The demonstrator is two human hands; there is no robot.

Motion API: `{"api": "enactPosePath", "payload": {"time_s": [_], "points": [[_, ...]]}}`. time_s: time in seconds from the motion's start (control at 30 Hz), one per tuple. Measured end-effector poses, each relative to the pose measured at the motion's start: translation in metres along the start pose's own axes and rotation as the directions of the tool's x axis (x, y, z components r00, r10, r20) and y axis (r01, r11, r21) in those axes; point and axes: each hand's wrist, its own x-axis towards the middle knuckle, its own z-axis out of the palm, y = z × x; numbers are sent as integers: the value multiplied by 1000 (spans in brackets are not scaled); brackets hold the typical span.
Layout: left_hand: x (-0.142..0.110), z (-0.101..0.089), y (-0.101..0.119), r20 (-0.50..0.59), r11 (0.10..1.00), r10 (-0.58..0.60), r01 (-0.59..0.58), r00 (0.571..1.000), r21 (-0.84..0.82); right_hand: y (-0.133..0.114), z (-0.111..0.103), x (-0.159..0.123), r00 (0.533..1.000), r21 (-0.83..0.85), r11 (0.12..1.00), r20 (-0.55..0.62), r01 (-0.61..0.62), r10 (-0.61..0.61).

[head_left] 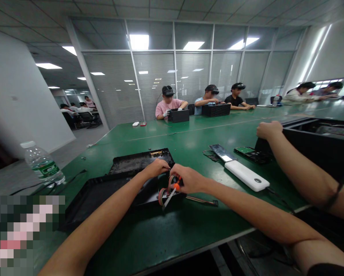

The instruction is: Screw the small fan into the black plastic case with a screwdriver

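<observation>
My left hand [159, 167] is closed in a pinch at the back of an opened black plastic housing [84, 197]; whatever is between its fingertips is too small to make out. Close beside it, my right hand [190, 178] is wrapped around an orange-handled tool [176, 186], whose pale blade points down and left. Fingers hide part of the handle, so its exact kind is unclear. A striped ribbon cable [161, 196] loops by the blade. Another striped cable end with a black connector [214, 203] lies on the table to the right.
A white power bank [246, 175] and a green circuit board [246, 150] lie right of my hands. A co-worker's hand [269, 130] rests at a black case [310, 149]. At left stands a water bottle [46, 165]. Several people sit across the green table [195, 136].
</observation>
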Motion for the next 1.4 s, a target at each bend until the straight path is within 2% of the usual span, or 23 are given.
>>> {"api": "enactPosePath", "payload": {"time_s": [0.1, 0.23, 0.3, 0.37, 0.43, 0.5, 0.67, 1.17, 1.27, 1.4], "points": [[-2, -1, 2, -25, 993, -82, 79, 996, -86, 25, -20, 0, 961, 212, 948, -89, -239, 263], [-4, 4, -1, -64, 964, -157, 139, 985, -229, 66, -36, -4, 894, 402, 832, -69, -381, 442], [-4, 7, -3, -71, 955, -163, 139, 984, -263, 77, -38, -6, 831, 409, 809, -183, -422, 525], [-4, 9, -6, -69, 948, -167, 141, 984, -286, 80, -37, -6, 764, 356, 830, -347, -430, 544], [-3, 11, -7, -68, 937, -185, 155, 980, -312, 76, -35, -5, 739, 288, 861, -443, -419, 507], [-2, 12, -7, -68, 928, -202, 168, 977, -334, 70, -31, -3, 750, 236, 882, -464, -408, 472], [-1, 12, -6, -64, 923, -197, 163, 978, -350, 63, -23, 2, 809, 133, 906, -413, -402, 419], [-1, 8, -4, -63, 928, -191, 160, 979, -337, 63, -23, 4, 827, 42, 903, -385, -428, 410], [-1, 8, -3, -60, 933, -186, 157, 981, -323, 59, -25, 5, 842, -56, 893, -364, -447, 398], [0, 9, -2, -60, 940, -186, 160, 981, -302, 41, -38, 19, 864, -296, 820, -285, -490, 414]]}}
